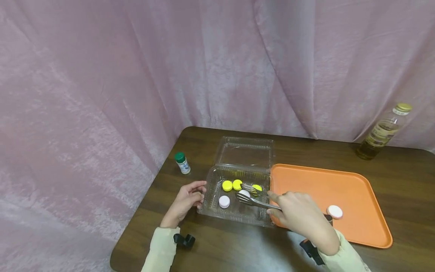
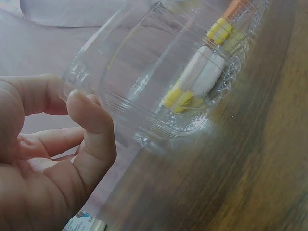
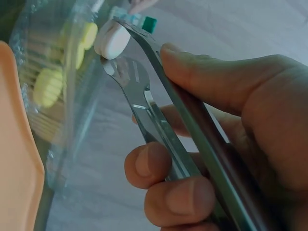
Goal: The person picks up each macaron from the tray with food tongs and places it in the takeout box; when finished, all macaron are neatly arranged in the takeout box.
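With thumb and fingers, my left hand (image 1: 185, 203) pinches the left rim of a clear plastic clamshell box (image 1: 234, 216), whose lid (image 1: 245, 152) lies folded back. Inside are yellow macaron-like rounds (image 1: 227, 185) and a white one (image 1: 224, 201). My right hand (image 1: 302, 213) grips metal serving tongs (image 1: 263, 204) with slotted, fork-like ends. Between the tong tips sits another white macaron (image 3: 115, 41), over the box in the head view. One more white macaron (image 1: 335, 211) lies on the orange tray (image 1: 312, 181), near my right wrist.
The orange tray stands against the box's right side. A small green-capped shaker jar (image 1: 183, 163) is at the left of the brown table (image 1: 204, 241). At the back right stands a glass bottle (image 1: 380, 134) with yellow liquid. Pink curtains (image 1: 231, 68) hang behind the table.
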`<state>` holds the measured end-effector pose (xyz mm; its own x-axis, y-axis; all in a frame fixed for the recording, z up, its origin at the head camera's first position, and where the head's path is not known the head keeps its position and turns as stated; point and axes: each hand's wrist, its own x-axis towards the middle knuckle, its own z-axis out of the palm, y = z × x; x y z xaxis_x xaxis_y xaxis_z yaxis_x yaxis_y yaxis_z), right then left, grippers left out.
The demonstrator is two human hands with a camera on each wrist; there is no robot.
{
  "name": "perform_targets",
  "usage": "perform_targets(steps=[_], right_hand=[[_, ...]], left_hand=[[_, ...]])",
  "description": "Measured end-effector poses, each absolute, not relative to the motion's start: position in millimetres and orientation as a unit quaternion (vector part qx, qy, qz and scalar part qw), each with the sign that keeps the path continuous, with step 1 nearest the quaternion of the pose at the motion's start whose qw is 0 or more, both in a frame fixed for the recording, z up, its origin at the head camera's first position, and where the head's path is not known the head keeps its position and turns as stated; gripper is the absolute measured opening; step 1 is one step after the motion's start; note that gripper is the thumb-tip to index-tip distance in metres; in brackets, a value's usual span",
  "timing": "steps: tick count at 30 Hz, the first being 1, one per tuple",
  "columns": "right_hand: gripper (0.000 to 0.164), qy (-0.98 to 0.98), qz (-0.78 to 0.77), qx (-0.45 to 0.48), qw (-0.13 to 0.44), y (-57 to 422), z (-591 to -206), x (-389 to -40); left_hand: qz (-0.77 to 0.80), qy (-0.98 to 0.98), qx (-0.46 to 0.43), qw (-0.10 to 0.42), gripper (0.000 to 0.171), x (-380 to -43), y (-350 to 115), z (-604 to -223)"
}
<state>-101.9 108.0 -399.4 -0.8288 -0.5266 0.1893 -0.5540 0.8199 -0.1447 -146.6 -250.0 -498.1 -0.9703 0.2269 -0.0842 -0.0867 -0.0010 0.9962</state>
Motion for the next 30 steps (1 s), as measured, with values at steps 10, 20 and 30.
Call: perform_targets(steps=[10,20,30], right_hand=[[0.039,-0.951,0.062,0.3,0.03,90,-409,-111],[0.037,-0.952,0.062,0.301,0.018,84,-413,-112],[0.044,-0.954,0.08,0.29,-0.012,89,-405,-112]], left_hand=[[0.705,0.698,0.068,0.108,0.05,-147,-250,-496],[0.71,0.693,0.062,0.111,0.051,-146,-249,-497],[0.708,0.696,0.052,0.11,0.05,-145,-250,-497]])
